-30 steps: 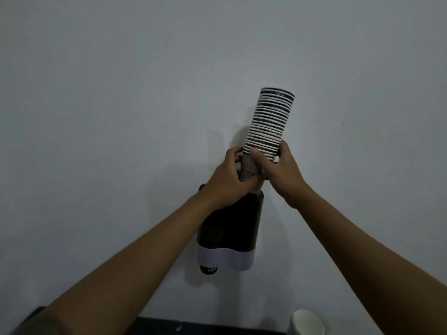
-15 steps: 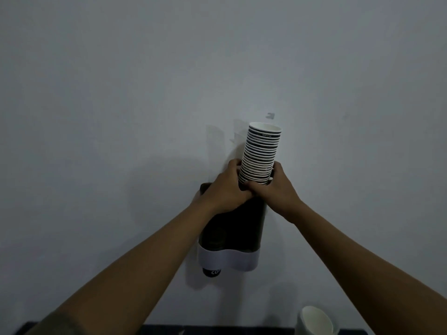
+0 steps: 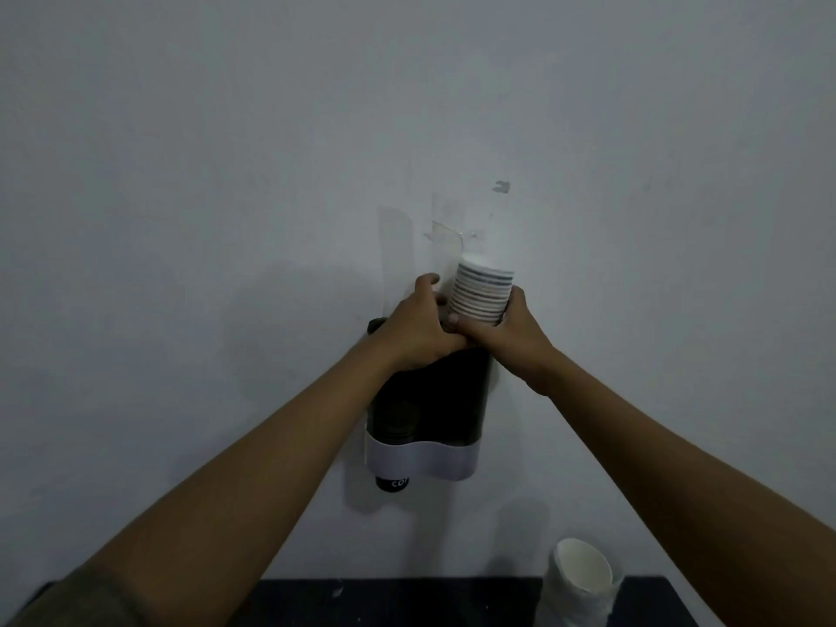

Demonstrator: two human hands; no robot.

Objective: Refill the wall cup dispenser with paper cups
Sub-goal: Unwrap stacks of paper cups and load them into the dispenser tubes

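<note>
A dark wall cup dispenser (image 3: 434, 400) with a white lower band hangs on the wall; a dark cup bottom pokes out under its left side. A stack of paper cups (image 3: 482, 289) stands in the top of its right side, the striped rims sticking out above. My left hand (image 3: 418, 330) grips at the dispenser's top, left of the stack. My right hand (image 3: 506, 339) holds the stack's lower visible part from the right. The stack's lower end is hidden inside the dispenser.
A clear lid flap (image 3: 445, 239) stands up against the wall behind the stack. Another stack of white paper cups (image 3: 581, 581) rests on a dark surface (image 3: 407, 601) at the bottom right. The wall around is bare.
The cup stack has sunk steadily into the dispenser; much less of it shows above my hands now. Both hands have stayed at the dispenser's top.
</note>
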